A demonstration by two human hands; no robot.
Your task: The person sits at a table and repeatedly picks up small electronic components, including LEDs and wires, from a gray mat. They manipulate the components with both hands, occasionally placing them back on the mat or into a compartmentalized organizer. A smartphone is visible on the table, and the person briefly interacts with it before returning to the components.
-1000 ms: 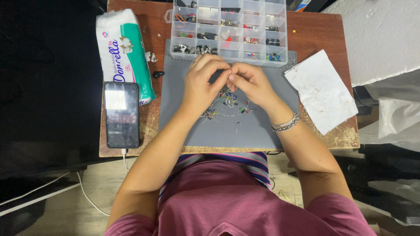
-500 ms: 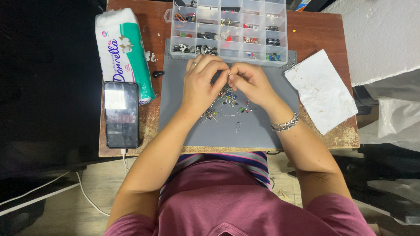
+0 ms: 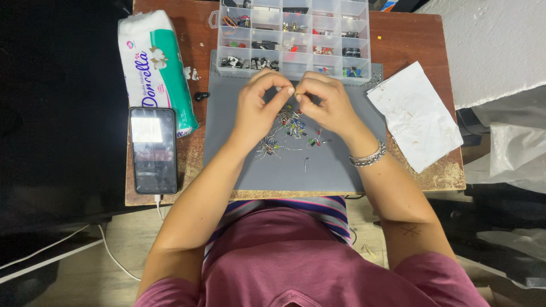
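Note:
My left hand (image 3: pixel 259 105) and my right hand (image 3: pixel 324 102) meet fingertip to fingertip above a grey mat (image 3: pixel 227 148). Between the pinched fingers is something very small, too small to name, probably one of the wire-legged parts. Right beneath the hands lies a loose pile of small electronic components (image 3: pixel 290 133) with thin wire legs and red, green and blue bodies. A single part (image 3: pixel 306 164) lies apart nearer to me. My right wrist wears a silver bracelet (image 3: pixel 368 157).
A clear compartment box (image 3: pixel 296 34) of small parts stands behind the mat. A white and green pack of cotton wool (image 3: pixel 156 62) and a phone (image 3: pixel 152 149) on a cable lie left. A crumpled white paper (image 3: pixel 414 116) lies right, on the wooden table (image 3: pixel 449 176).
Both hands stay together over the pile; the fingertips have shifted slightly while working the small part. Nothing else has moved.

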